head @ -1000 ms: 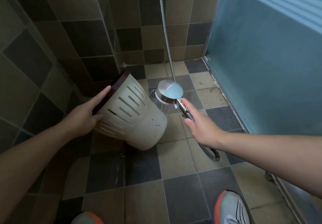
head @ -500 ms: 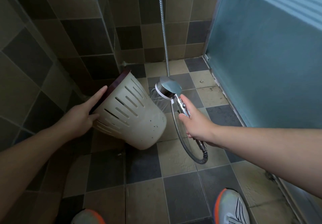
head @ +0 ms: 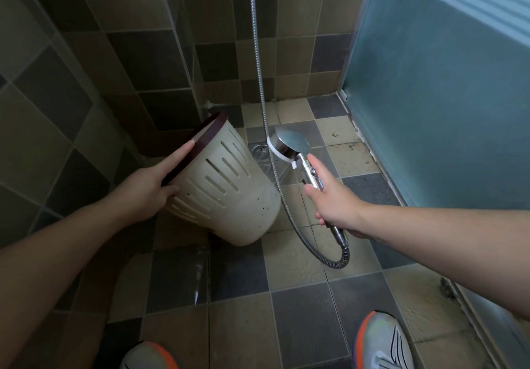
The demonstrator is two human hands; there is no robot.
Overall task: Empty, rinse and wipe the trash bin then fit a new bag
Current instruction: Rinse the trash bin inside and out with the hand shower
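A cream slotted trash bin (head: 229, 191) with a dark maroon rim is tilted, its mouth facing up and left, its base low near the floor. My left hand (head: 149, 185) holds it at the rim, fingers along the rim and thumb on the outer wall. My right hand (head: 329, 199) grips the chrome handle of a shower head (head: 289, 145), which is turned left towards the bin's side. The metal hose (head: 289, 216) loops down from the handle and rises up the back wall. Whether water is spraying is unclear.
A floor drain (head: 263, 153) lies behind the bin on the tiled floor. A frosted blue glass door (head: 430, 96) closes the right side. Tiled walls meet in a corner at the left and back. My two shoes (head: 381, 340) show at the bottom.
The shower head has swung further back and away from the bin, and the hose loop now hangs lower under my right hand. The bin stays tilted in my left hand.
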